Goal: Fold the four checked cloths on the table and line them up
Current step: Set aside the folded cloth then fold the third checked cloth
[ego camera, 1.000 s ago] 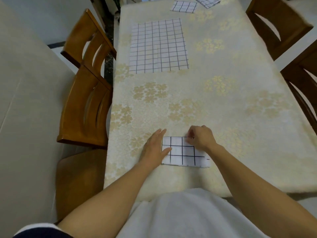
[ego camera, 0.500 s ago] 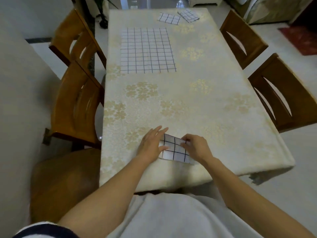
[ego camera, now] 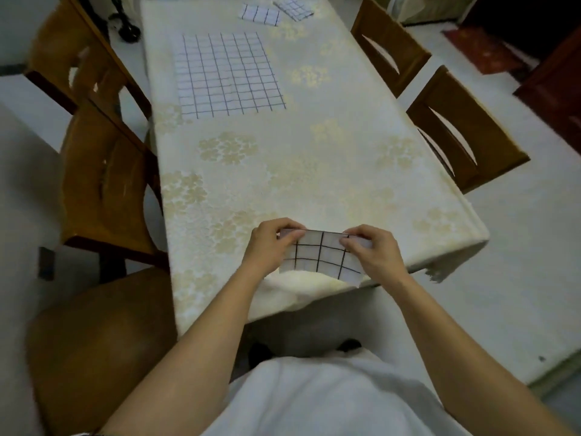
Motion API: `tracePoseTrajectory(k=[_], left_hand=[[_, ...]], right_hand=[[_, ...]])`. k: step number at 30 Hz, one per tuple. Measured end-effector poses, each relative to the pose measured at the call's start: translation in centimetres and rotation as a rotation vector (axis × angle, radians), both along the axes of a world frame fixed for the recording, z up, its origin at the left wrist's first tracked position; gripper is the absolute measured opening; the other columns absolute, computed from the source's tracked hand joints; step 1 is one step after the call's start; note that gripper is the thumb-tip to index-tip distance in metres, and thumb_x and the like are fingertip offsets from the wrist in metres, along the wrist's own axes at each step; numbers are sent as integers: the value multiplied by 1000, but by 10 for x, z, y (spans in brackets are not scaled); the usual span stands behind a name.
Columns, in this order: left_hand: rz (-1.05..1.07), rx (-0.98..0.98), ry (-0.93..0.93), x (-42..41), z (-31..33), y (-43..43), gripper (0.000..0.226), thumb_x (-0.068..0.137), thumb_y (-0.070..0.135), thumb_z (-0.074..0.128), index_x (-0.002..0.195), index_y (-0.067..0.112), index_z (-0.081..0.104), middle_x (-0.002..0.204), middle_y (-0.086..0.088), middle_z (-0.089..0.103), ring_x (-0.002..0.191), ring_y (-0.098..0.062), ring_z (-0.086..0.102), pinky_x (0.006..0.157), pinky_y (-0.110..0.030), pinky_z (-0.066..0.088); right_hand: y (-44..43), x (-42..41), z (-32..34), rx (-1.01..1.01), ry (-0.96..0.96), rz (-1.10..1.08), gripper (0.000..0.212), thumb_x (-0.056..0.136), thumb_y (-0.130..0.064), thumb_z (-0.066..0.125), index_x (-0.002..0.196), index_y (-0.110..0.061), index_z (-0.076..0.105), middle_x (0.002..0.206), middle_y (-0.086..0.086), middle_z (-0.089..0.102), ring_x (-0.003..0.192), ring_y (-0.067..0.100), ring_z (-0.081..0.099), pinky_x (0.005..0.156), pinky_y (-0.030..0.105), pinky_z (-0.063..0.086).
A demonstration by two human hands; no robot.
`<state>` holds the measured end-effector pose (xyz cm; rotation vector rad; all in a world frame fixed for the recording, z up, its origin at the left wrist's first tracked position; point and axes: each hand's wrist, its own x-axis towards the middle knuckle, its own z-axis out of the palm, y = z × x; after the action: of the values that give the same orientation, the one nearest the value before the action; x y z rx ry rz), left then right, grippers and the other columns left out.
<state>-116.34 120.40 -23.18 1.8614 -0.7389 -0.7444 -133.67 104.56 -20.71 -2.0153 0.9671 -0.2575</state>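
A small folded white cloth with black checks (ego camera: 319, 258) is lifted off the near edge of the table (ego camera: 314, 171). My left hand (ego camera: 268, 247) pinches its upper left corner and my right hand (ego camera: 374, 253) pinches its upper right corner. A large checked cloth (ego camera: 228, 73) lies spread flat on the far left part of the table. Two small folded checked cloths sit at the far end: one (ego camera: 259, 14) to the left and another (ego camera: 294, 7) right beside it.
Two wooden chairs (ego camera: 94, 171) stand along the table's left side and two more wooden chairs (ego camera: 456, 127) along its right. A cream flowered tablecloth covers the table and hangs over its near edge. A dark red cabinet (ego camera: 556, 89) stands at the far right.
The folded cloth lay flat under both hands; now both hands have pinched its top corners and raised it off the table. The camera has pulled back and up.
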Motion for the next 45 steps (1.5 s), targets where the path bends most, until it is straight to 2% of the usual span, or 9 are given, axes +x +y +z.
tracePoseTrajectory(k=[9, 13, 16, 20, 26, 32, 35, 41, 45], left_hand=[[61, -103, 4, -22, 32, -34, 10, 96, 21, 67, 99, 21, 77, 101, 9, 74, 102, -8, 65, 93, -33, 52], [95, -91, 76, -58, 38, -58, 21, 95, 34, 67, 115, 42, 67, 121, 3, 68, 116, -21, 62, 97, -49, 54], [66, -44, 215, -91, 37, -77, 41, 94, 41, 67, 131, 49, 51, 131, 2, 62, 114, -21, 64, 88, -43, 60], [98, 55, 295, -146, 33, -115, 32, 98, 34, 63, 127, 22, 62, 117, 1, 72, 106, -20, 70, 92, -44, 59], [109, 73, 246, -220, 38, -213, 19, 99, 33, 61, 112, 20, 68, 105, -1, 75, 98, -21, 72, 87, -41, 59], [-30, 44, 316, -305, 44, -288, 22, 101, 28, 59, 121, 21, 61, 104, 9, 70, 91, -6, 70, 62, -19, 57], [-111, 76, 333, -330, 42, -311, 33, 102, 30, 57, 134, 23, 56, 120, 4, 69, 102, -16, 69, 65, -27, 60], [-205, 74, 253, -362, 44, -392, 24, 103, 34, 53, 124, 24, 61, 105, 9, 73, 88, -4, 72, 61, -30, 61], [-401, 38, 285, -399, 45, -474, 27, 104, 33, 52, 122, 16, 63, 107, -4, 74, 93, -20, 74, 64, -34, 62]], right_hand=[[-15, -35, 8, 187, -269, -145, 7, 92, -22, 72, 95, -28, 73, 94, -13, 72, 96, 2, 64, 88, 22, 47], [-42, -62, 7, 251, -295, -238, 6, 93, -29, 69, 94, -35, 71, 104, -6, 69, 103, 21, 63, 89, 41, 53], [-64, -86, 2, 348, -324, -279, 4, 93, -34, 69, 96, -35, 71, 108, -1, 66, 100, 28, 64, 85, 52, 58], [-103, -129, 1, 394, -346, -333, 17, 93, -35, 68, 110, -34, 68, 108, -5, 63, 98, 20, 63, 76, 36, 58], [-174, -217, -5, 576, -336, -417, 41, 88, -41, 71, 124, -24, 63, 112, -9, 69, 102, 12, 65, 76, 27, 53], [-239, -289, -2, 513, -332, -636, 29, 93, -31, 70, 118, -16, 66, 108, 3, 72, 96, 20, 69, 70, 30, 58], [-270, -312, 1, 453, -355, -699, 29, 95, -31, 67, 121, -18, 64, 108, 0, 70, 91, 14, 67, 59, 19, 50], [-313, -369, -6, 450, -420, -753, 29, 89, -24, 74, 116, -15, 70, 106, -2, 75, 95, 15, 72, 73, 27, 58], [-368, -419, 3, 363, -432, -908, 20, 90, -19, 74, 109, -16, 72, 101, -3, 75, 90, 12, 72, 72, 24, 56]])
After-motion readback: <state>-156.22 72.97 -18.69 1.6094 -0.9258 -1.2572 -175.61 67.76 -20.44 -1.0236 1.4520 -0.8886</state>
